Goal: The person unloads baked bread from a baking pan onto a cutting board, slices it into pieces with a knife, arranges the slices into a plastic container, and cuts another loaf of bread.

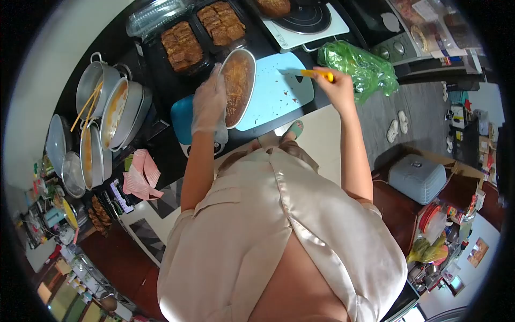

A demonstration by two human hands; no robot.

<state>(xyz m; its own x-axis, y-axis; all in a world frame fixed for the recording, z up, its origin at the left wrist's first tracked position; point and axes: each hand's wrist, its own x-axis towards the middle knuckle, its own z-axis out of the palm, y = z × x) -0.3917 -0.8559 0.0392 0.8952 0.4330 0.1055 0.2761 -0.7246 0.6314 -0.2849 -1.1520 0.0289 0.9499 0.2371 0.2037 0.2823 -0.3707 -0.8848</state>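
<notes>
Black counter [165, 88]: clear-gloved left hand [209, 103] grips left side of pale-rimmed oval dish of brown food [252, 86]; bare right hand [337, 88], apart from it, clenches yellow-handled knife [308, 73].

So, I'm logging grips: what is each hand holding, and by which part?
The gloved left hand holds a dish of brown food by its side; the right hand holds a knife by its yellow handle.

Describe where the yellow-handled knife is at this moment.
In the head view, right of centre, the knife is in the right hand, its blade over the light blue cutting board, near the green plastic bag.
</notes>
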